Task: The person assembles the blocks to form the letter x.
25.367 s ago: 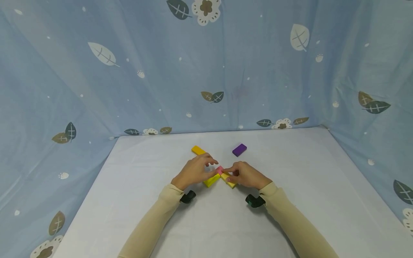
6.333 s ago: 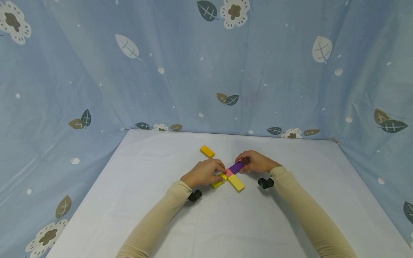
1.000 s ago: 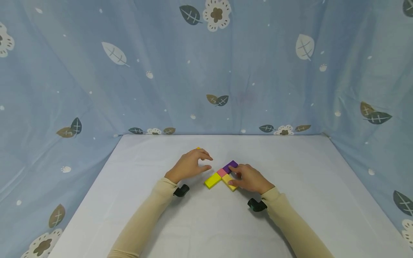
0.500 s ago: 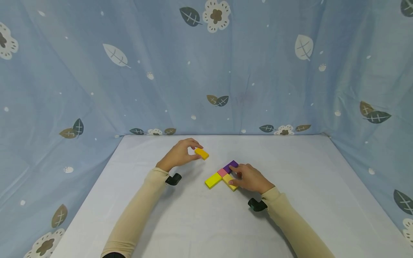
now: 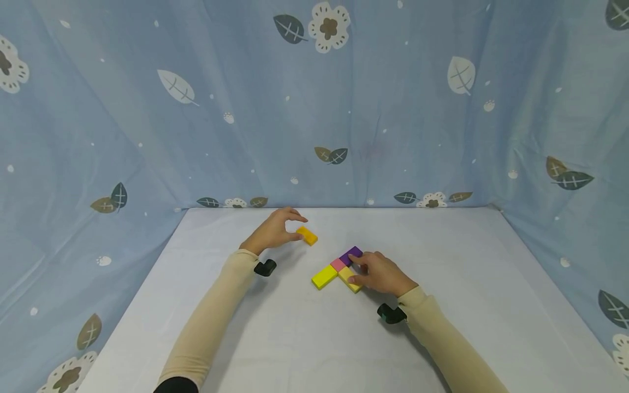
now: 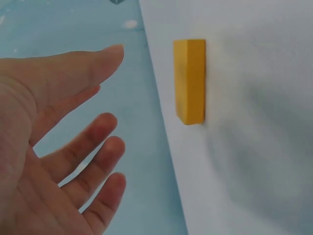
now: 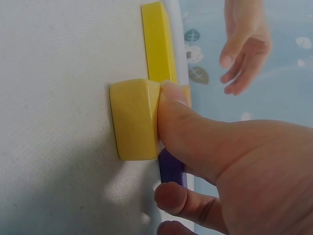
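My left hand (image 5: 275,229) hovers around an orange-yellow rectangular block (image 5: 308,236) lying alone towards the back. In the left wrist view its thumb and fingers are spread, with a gap to that block (image 6: 195,81). A bright yellow block (image 5: 324,277), a small pink piece (image 5: 337,265) and a purple block (image 5: 351,254) form a diagonal line. From the pink piece a pale yellow block (image 5: 347,277) extends towards the front right. My right hand (image 5: 380,271) rests its thumb on the pale yellow block (image 7: 134,120), and its index finger touches the purple one.
White cloth covers the table (image 5: 295,333). A blue patterned curtain (image 5: 255,109) hangs behind it and along both sides. Each wrist carries a small black camera, one on the left (image 5: 265,267) and one on the right (image 5: 391,314).
My left hand has moved back and left from near the joined blocks to the orange-yellow block. The right hand stays in place. Earlier, the purple block was brought against the pink piece.
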Demonstrator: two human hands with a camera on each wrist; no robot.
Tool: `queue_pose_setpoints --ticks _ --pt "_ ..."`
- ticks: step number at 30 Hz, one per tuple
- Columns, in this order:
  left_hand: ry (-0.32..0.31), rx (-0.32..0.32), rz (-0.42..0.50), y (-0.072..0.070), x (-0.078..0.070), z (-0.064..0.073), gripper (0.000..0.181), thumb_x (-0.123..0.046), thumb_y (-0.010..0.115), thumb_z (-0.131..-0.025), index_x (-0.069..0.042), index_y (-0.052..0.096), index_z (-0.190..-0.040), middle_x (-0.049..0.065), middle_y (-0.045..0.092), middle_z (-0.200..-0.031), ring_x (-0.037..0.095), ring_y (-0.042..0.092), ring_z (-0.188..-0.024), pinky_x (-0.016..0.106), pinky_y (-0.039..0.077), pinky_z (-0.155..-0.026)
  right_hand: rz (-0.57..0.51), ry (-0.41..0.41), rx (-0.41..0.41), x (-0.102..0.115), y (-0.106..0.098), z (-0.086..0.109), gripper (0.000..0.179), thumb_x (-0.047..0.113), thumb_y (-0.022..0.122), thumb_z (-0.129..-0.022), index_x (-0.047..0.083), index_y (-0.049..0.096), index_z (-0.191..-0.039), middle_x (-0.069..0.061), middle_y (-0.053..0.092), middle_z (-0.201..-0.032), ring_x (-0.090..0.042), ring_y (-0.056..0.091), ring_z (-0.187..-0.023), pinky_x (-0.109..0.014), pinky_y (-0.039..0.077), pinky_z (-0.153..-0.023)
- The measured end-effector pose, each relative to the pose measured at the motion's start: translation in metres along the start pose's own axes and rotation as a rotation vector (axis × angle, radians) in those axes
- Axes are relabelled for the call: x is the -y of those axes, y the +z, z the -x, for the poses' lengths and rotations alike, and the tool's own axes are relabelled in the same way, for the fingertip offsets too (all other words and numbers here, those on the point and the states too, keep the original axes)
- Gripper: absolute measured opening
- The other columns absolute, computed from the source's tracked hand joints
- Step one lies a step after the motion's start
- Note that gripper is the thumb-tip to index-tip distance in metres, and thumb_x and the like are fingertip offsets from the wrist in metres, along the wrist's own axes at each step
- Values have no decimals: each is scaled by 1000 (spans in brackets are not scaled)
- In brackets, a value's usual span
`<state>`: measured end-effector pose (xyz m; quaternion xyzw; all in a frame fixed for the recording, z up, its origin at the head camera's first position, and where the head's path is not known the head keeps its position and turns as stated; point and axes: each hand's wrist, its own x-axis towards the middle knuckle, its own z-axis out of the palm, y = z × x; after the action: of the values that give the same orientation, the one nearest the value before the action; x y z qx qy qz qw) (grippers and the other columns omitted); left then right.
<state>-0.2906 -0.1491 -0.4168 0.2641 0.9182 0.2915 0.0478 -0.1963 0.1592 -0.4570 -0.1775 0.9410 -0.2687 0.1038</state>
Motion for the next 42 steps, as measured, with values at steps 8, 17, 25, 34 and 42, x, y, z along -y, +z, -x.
queue_pose_setpoints --ticks 8,17,25,34,42 --pt "-43 40 20 6 11 -8 46 -19 80 -91 -10 69 -135 15 61 -138 37 57 -126 52 49 -107 3 0 -5 0 0 0 66 29 83 -88 5 59 -144 2 59 -82 -16 50 -80 -26 42 -64" --pt "-45 68 13 12 15 -16 45 -16 80 -91 -8 69 -134 16 62 -136 36 58 -122 50 50 -106 -3 -3 -1 0 1 0 66 29 83 -88 5 59 -144 1 57 -79 -15 49 -77 -24 39 -60" --pt "-79 98 -21 15 12 -19 48 -19 81 -91 -12 68 -137 14 60 -138 32 57 -121 49 50 -105 -10 15 4 0 1 0 66 29 83 -88 6 59 -145 1 58 -80 -15 50 -78 -24 40 -61" --pt "-71 114 -97 21 10 -21 47 -20 83 -88 -15 71 -133 9 62 -136 29 58 -125 50 49 -111 -12 13 7 1 1 0 65 28 83 -88 6 60 -144 1 57 -80 -15 50 -77 -24 39 -60" --pt "-84 155 -144 27 9 -24 42 -20 83 -89 -18 74 -129 5 63 -135 26 59 -123 54 49 -108 -16 34 8 2 1 1 65 28 83 -88 7 60 -144 1 59 -82 -15 51 -79 -24 41 -62"
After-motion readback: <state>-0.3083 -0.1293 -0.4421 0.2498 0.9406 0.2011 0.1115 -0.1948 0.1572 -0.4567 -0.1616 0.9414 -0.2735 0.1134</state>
